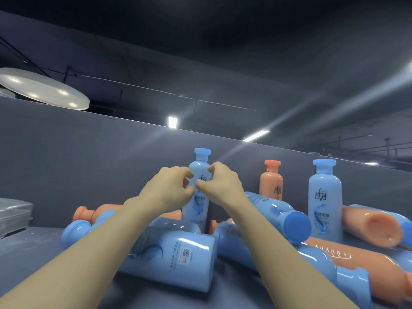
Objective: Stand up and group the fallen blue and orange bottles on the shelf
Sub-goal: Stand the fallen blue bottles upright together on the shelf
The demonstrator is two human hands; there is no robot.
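The upright blue bottle on the right (324,197) bears the brand characters 拉芳 in dark print; smaller lines beneath them are too blurred to read. The upright orange bottle (271,182) carries the same 拉芳 mark. A fallen blue bottle in front (178,259) shows a QR code with unreadable small print beside it.

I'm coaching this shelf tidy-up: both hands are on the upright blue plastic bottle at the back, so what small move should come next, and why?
Probably release the upright blue plastic bottle, since it already stands against the back wall, and let the left hand and right hand drop to the fallen blue bottle with the code label lying nearest.
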